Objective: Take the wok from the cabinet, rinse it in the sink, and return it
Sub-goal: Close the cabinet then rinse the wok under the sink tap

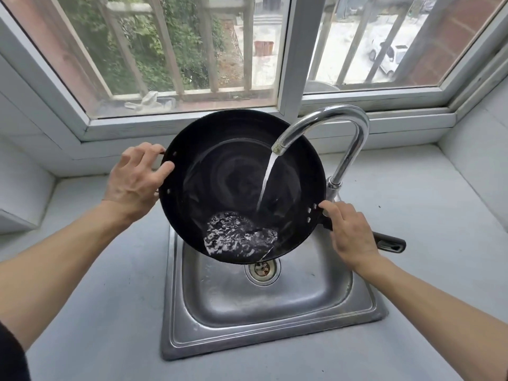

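Both hands, left hand (134,177) and right hand (350,232), clamp fingers on the round black metal wok (220,166); tilt it steadily so water drains into the steel sink (275,306) below it.

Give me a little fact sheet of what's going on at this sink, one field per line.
Main item: round black metal wok, held tilted over the sink
Left hand: grips the small loop handle on the wok's left rim
Right hand: holds the wok at the base of its long black handle
Water: stream falls from the curved chrome faucet into the wok and pools at its low near edge
Sink: square stainless steel basin, drain visible under the wok
Task stage: rinsing under way; return to cabinet not yet done
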`<state>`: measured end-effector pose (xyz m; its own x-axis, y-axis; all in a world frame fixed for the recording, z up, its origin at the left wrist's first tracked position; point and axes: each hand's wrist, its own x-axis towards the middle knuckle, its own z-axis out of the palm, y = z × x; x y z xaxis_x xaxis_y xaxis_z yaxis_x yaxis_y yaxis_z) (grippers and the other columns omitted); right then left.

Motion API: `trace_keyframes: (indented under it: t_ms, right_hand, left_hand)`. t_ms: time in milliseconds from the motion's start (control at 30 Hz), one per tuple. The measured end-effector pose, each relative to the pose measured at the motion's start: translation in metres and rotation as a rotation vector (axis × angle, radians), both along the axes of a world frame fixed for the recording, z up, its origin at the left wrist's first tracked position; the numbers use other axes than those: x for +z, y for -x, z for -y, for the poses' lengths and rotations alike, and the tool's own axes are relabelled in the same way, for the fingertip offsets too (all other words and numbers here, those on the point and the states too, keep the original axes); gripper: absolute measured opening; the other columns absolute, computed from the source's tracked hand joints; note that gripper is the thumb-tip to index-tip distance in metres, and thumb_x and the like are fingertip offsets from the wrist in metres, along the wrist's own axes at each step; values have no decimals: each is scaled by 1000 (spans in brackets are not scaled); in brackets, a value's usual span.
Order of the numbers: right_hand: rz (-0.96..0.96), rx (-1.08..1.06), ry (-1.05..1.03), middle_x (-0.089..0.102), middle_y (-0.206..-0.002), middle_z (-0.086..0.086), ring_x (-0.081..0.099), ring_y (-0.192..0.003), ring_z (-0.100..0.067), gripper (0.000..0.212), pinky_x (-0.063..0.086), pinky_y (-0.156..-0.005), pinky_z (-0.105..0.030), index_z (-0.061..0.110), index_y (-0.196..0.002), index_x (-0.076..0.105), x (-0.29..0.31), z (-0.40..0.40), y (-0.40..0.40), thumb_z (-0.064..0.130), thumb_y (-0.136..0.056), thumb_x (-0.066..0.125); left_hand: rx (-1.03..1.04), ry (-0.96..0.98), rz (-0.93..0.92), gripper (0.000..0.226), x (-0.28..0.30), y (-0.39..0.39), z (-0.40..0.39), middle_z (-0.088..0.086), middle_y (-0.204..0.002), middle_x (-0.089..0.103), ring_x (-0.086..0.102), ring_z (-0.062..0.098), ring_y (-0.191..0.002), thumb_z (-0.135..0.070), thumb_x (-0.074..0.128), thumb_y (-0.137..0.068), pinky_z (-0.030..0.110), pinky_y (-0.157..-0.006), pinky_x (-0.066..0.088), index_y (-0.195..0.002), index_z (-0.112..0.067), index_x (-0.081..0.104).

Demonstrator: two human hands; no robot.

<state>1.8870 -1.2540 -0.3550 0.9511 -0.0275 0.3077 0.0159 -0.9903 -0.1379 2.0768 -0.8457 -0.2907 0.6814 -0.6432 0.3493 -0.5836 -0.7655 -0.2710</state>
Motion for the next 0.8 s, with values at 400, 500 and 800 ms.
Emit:
trace_keyframes:
  t_ms: [400,500,800]
  right_hand:
    - [-30,52,-110,55,-91,-9,49,-76,-29,79,46,-63,-40,16,-125,42,-10,-23,-29,-18,-58,65]
    - [-55,66,-146,52,-93,-8,47,-79,-26,79,48,-69,-42,17,-127,39,-13,-27,-33,-19,-60,62]
    - [-162,119,-191,53,-102,-8,53,-86,-31,80,52,-76,-47,18,-132,38,-21,-41,-35,-19,-64,58]
  left_hand:
    - [-28,-14,9,50,37,0,-23,26,-124,51,47,47,-116,-10,88,-60,57,-98,33,-103,-4,64]
    - [-13,-36,-54,64,47,3,-28,27,-124,51,46,49,-116,-4,91,-47,58,-98,33,-105,-4,64]
    - [18,-178,-216,73,59,17,-51,20,-121,53,47,43,-113,-20,96,-38,55,-92,39,-104,-12,64]
